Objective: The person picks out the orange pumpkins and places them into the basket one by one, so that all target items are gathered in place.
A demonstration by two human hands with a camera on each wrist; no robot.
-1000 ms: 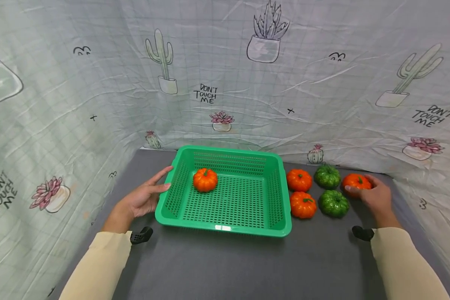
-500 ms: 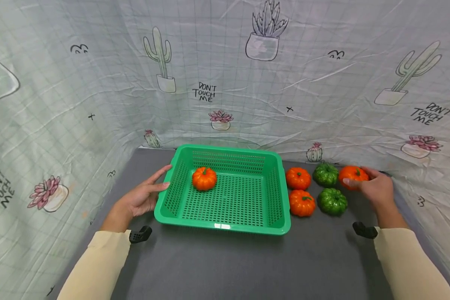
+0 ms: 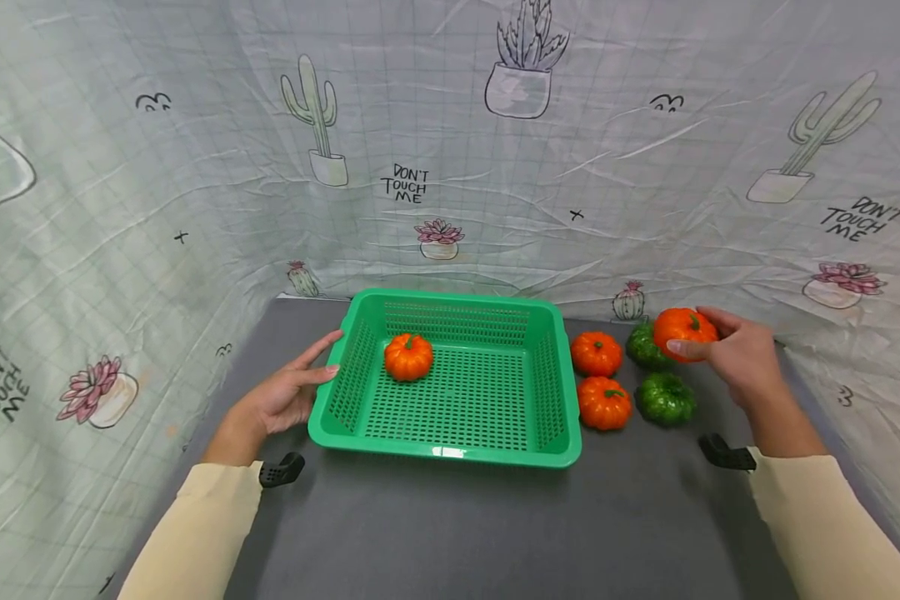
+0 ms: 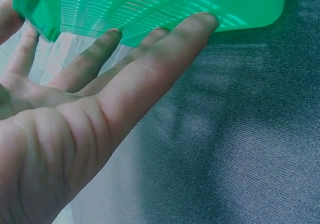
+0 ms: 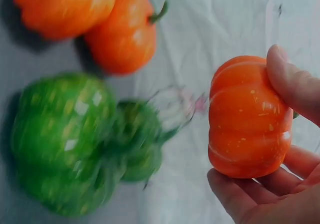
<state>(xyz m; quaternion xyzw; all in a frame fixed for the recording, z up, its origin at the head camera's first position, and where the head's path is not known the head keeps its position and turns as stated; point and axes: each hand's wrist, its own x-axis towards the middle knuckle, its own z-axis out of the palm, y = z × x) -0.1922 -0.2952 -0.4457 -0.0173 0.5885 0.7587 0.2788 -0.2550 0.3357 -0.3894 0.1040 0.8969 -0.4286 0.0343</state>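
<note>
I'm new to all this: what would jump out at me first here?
Probably the bright green plastic basket in the middle of the head view, with a lone orange pumpkin inside toward its left side. Next, another orange pumpkin, held in the right hand near two green pumpkins. Behind hangs a pale cloth printed with cacti and "DON'T TOUCH ME".

One green rectangular basket (image 3: pixel 510 457) of perforated plastic; four round, ribbed, glossy orange pumpkins (image 3: pixel 408 358) (image 3: pixel 596 355) (image 3: pixel 604 405) (image 3: pixel 685 332) with green stems; two round, ribbed, glossy green pumpkins (image 3: pixel 642 347) (image 3: pixel 666 400); two small black wrist devices (image 3: pixel 281 472) (image 3: pixel 724 453); two cream-coloured sleeves (image 3: pixel 195 533) (image 3: pixel 832 525); one grey tabletop (image 3: pixel 480 533).
</note>
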